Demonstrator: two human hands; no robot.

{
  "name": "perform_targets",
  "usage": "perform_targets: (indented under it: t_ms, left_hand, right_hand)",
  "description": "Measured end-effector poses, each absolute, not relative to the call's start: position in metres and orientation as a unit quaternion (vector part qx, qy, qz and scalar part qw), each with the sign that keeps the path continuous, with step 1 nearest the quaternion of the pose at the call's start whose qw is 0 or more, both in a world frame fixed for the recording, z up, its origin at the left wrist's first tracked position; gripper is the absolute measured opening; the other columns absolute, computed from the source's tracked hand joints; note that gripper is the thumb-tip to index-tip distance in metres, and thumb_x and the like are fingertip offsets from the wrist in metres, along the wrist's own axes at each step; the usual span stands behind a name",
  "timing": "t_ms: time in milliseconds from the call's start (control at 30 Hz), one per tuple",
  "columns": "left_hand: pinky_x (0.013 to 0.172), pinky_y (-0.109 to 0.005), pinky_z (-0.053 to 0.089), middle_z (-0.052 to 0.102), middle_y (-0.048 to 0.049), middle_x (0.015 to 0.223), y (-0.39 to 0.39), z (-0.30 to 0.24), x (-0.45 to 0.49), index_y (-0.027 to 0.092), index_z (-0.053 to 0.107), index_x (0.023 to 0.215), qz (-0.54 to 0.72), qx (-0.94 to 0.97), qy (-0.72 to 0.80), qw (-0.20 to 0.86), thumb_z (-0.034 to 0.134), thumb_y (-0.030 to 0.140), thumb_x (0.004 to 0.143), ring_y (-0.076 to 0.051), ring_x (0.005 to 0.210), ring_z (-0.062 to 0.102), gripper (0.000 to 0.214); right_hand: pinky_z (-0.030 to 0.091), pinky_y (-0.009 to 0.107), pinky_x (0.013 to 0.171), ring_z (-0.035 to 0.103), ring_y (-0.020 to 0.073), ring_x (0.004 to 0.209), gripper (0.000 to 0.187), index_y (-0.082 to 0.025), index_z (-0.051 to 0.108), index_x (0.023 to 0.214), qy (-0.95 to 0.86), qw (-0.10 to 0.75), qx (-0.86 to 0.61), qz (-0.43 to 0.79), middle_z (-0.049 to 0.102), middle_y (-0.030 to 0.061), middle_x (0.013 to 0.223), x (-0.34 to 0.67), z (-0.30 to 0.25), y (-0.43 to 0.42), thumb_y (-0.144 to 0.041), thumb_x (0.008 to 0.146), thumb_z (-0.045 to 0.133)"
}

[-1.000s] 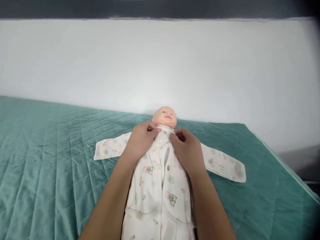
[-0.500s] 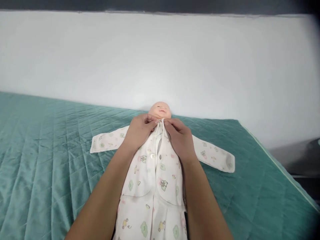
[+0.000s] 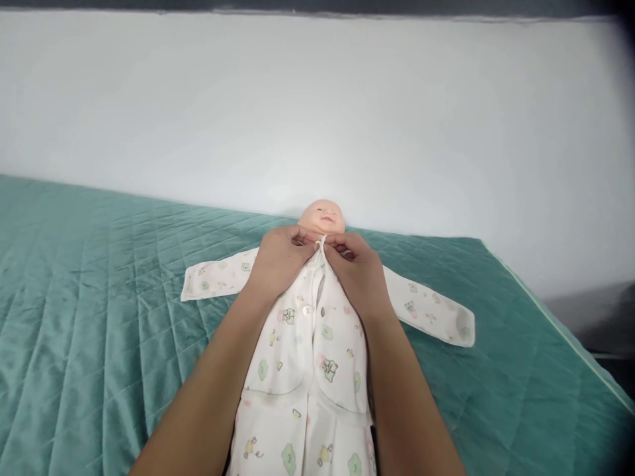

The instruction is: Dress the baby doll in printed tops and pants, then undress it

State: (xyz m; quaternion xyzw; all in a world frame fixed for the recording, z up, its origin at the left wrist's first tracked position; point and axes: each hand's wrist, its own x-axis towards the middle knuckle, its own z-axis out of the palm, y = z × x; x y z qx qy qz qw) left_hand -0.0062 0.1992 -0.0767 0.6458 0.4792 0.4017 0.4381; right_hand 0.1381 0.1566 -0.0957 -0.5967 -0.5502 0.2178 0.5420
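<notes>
With its collar [image 3: 322, 242] near the quilted cover's [image 3: 99, 277] far edge, the doll's [image 3: 322, 213] patterned jacket [image 3: 331, 340], probably light and limp, is pinched by left hand [image 3: 282, 261] and right hand [image 3: 358, 268] at the neckline, a sensible hold.

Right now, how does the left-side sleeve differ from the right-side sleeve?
The left-side sleeve slopes gently in the picture, while the right-side sleeve slopes more steeply. The right-side sleeve's cuff ends lower in the picture than the left-side sleeve's. Both are white, printed and spread on the green quilted cover.
</notes>
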Motion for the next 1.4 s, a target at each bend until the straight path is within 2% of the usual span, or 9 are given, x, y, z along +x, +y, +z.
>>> perform_targets:
  t_ms: [133, 267, 533, 767, 967, 1100, 1267, 1400]
  left_hand:
    - [0.084, -0.032, 0.052, 0.076, -0.0033, 0.092, 0.2027, -0.0803, -0.0064, 0.018, 0.072, 0.089, 0.411, 0.649, 0.471, 0.433, 0.069, 0.018, 0.079, -0.018, 0.087, 0.070, 0.010]
    - [0.085, -0.032, 0.052, 0.076, -0.0033, 0.095, 0.2026, -0.0796, -0.0070, 0.020, 0.071, 0.094, 0.406, 0.669, 0.464, 0.415, 0.067, 0.023, 0.082, -0.018, 0.090, 0.070, 0.012]
    - [0.084, -0.031, 0.051, 0.077, -0.0029, 0.098, 0.1983, -0.0759, -0.0065, 0.021, 0.072, 0.095, 0.396, 0.687, 0.454, 0.406, 0.064, 0.033, 0.088, -0.018, 0.093, 0.069, 0.016]
    - [0.085, -0.029, 0.050, 0.075, -0.0014, 0.097, 0.1996, -0.0778, -0.0041, 0.021, 0.070, 0.096, 0.397, 0.701, 0.467, 0.365, 0.060, 0.020, 0.086, -0.016, 0.090, 0.067, 0.015]
    - [0.083, -0.031, 0.049, 0.073, -0.0024, 0.094, 0.1998, -0.0762, -0.0045, 0.019, 0.070, 0.087, 0.383, 0.696, 0.487, 0.362, 0.062, 0.021, 0.084, -0.016, 0.086, 0.065, 0.009]
    - [0.083, -0.031, 0.049, 0.072, -0.0030, 0.096, 0.1990, -0.0759, -0.0051, 0.019, 0.069, 0.087, 0.372, 0.703, 0.489, 0.358, 0.062, 0.021, 0.085, -0.017, 0.088, 0.065, 0.008]
    - [0.083, -0.033, 0.047, 0.072, -0.0022, 0.090, 0.1983, -0.0781, -0.0051, 0.020, 0.068, 0.084, 0.372, 0.746, 0.468, 0.293, 0.060, 0.022, 0.087, -0.019, 0.087, 0.064, 0.009]
    - [0.076, -0.030, 0.047, 0.073, -0.0009, 0.089, 0.1998, -0.0800, -0.0045, 0.020, 0.067, 0.084, 0.394, 0.733, 0.444, 0.332, 0.059, 0.025, 0.090, -0.017, 0.083, 0.064, 0.011]
  right_hand:
    - [0.049, 0.034, 0.082, 0.059, 0.0174, 0.087, 0.023, -0.024, 0.076, 0.102, -0.563, 0.512, -0.605, 0.234, 0.069, 0.0038, 0.101, 0.1407, -0.0962, 0.1567, -0.032, 0.082, 0.068]
    - [0.049, 0.034, 0.081, 0.059, 0.0167, 0.082, 0.023, -0.024, 0.076, 0.100, -0.539, 0.512, -0.619, 0.254, 0.072, 0.0024, 0.094, 0.1397, -0.0941, 0.1538, -0.036, 0.082, 0.069]
    - [0.048, 0.034, 0.076, 0.060, 0.0167, 0.074, 0.019, -0.022, 0.075, 0.096, -0.490, 0.544, -0.630, 0.258, 0.073, 0.0033, 0.088, 0.1354, -0.0896, 0.1507, -0.031, 0.080, 0.068]
    - [0.048, 0.033, 0.079, 0.063, 0.0172, 0.080, 0.013, -0.021, 0.070, 0.081, -0.477, 0.569, -0.637, 0.206, 0.072, 0.0025, 0.088, 0.1356, -0.0936, 0.1519, -0.018, 0.078, 0.058]
    - [0.048, 0.035, 0.084, 0.062, 0.0179, 0.087, 0.020, -0.022, 0.074, 0.081, -0.522, 0.545, -0.633, 0.174, 0.070, 0.0028, 0.099, 0.1373, -0.0961, 0.1532, -0.017, 0.081, 0.054]
    - [0.048, 0.036, 0.088, 0.063, 0.0186, 0.092, 0.021, -0.024, 0.077, 0.083, -0.520, 0.543, -0.632, 0.189, 0.071, 0.0022, 0.102, 0.1379, -0.0964, 0.1532, -0.018, 0.082, 0.057]
    - [0.051, 0.034, 0.086, 0.065, 0.0179, 0.090, 0.016, -0.024, 0.080, 0.086, -0.501, 0.554, -0.626, 0.224, 0.071, 0.0022, 0.102, 0.1383, -0.0945, 0.1530, -0.023, 0.081, 0.065]
    - [0.052, 0.034, 0.086, 0.066, 0.0182, 0.093, 0.013, -0.026, 0.081, 0.087, -0.494, 0.562, -0.616, 0.246, 0.073, 0.0017, 0.102, 0.1382, -0.0934, 0.1524, -0.028, 0.080, 0.070]
